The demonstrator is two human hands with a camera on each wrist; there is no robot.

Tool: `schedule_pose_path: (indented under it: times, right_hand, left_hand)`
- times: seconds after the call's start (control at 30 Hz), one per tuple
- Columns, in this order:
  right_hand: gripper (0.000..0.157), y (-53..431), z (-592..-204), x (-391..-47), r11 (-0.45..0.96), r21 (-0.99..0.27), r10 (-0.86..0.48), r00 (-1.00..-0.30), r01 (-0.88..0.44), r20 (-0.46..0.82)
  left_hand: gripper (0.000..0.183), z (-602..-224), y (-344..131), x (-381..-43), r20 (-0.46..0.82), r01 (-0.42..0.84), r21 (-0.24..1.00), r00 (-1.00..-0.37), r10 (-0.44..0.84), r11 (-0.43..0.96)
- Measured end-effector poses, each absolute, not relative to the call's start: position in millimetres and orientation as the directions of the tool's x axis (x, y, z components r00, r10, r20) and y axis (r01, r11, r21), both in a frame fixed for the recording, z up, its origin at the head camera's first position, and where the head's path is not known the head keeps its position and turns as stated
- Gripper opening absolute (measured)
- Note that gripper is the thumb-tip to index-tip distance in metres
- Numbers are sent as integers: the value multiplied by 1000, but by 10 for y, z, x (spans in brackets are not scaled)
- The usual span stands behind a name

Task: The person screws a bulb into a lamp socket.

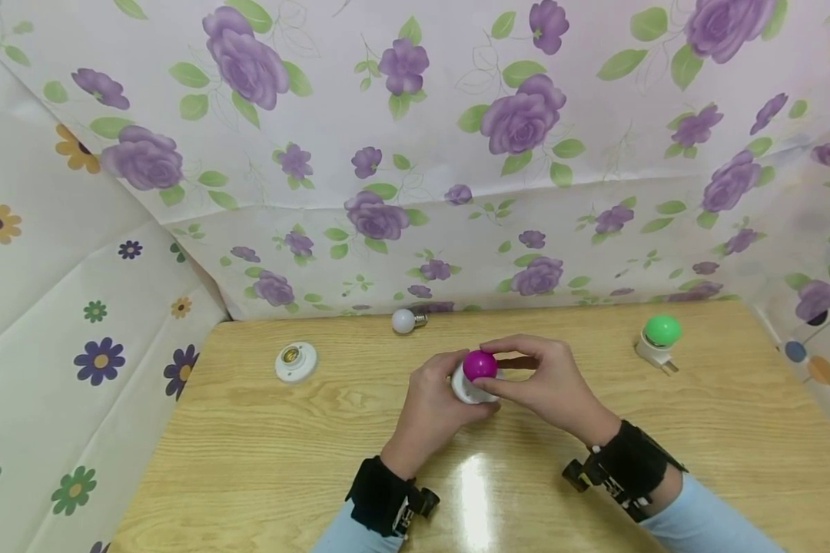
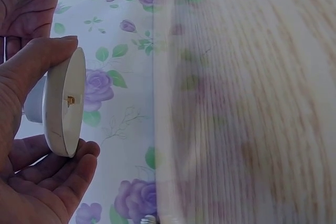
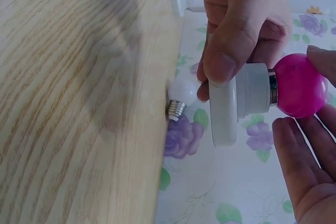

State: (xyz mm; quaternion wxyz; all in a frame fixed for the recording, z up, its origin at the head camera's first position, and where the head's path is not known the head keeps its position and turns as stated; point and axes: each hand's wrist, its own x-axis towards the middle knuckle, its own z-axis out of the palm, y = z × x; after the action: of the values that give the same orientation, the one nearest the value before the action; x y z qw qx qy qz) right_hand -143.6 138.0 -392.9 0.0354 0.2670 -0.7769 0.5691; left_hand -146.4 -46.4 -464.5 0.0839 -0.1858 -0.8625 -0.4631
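My left hand (image 1: pixel 432 395) grips a white round lamp holder (image 3: pixel 224 114) by its rim, thumb on one side and fingers on the other. The holder is tilted up off the table, and its hollow back with a small brass contact shows in the left wrist view. A magenta light bulb (image 1: pixel 479 365) sits at the holder's mouth, a strip of its metal screw base (image 3: pixel 272 87) still showing between globe and holder. With thumb and fingertips, my right hand (image 1: pixel 553 384) pinches the bulb's globe from both sides.
A white bulb (image 1: pixel 403 321) lies on its side at the table's back edge. Another round lamp holder (image 1: pixel 296 362) rests at the left of the wooden table (image 1: pixel 263 461). At the right, a green bulb (image 1: pixel 662 330) stands in a white plug-in holder (image 1: pixel 653 353). Flowered sheeting (image 1: pixel 318 269) hangs behind.
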Motion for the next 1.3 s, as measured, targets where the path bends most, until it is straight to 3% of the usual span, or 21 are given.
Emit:
schedule_pose_path:
  times: [0.4, 0.83, 1.3]
  right_hand:
    - [52, 1486, -4196, -1624, 178, -849, -510, -784, -498, 353]
    - [50, 1408, -3912, -1475, 155, -862, -566, -759, -483, 323]
    - [47, 1473, -4203, -1613, 139, -882, -573, -763, -450, 299]
  left_hand:
    - [59, -4638, -478, -1462, 334, 414, 763, -910, 245, 497]
    - [60, -4650, -478, -1457, 334, 408, 754, -913, 234, 515]
    - [65, -4657, -492, -1458, 336, 416, 765, -909, 247, 492]
